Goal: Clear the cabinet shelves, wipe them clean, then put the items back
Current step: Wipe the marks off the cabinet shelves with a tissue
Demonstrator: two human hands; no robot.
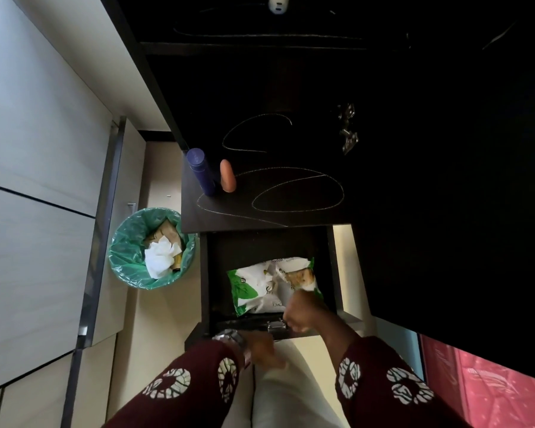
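A dark open drawer (205, 273) juts out below the dark cabinet top (216, 211). Inside it lies a white-and-green pack of wipes (260, 282). My right hand (303, 310) is over the pack's near right corner with its fingers curled on it. Blurred by motion, my left hand (261, 347) is just below the drawer's front edge, a watch on its wrist; its finger pose is unclear. A blue bottle (199, 171) and an orange rounded object (228, 176) stand on the top's left end.
A green-lined waste bin (127, 242) holding crumpled tissue stands on the floor left of the drawer. A thin cable (300, 193) loops over the top, with metal keys (348, 131) further back. Pale panels run along the left; red fabric (491, 381) is at lower right.
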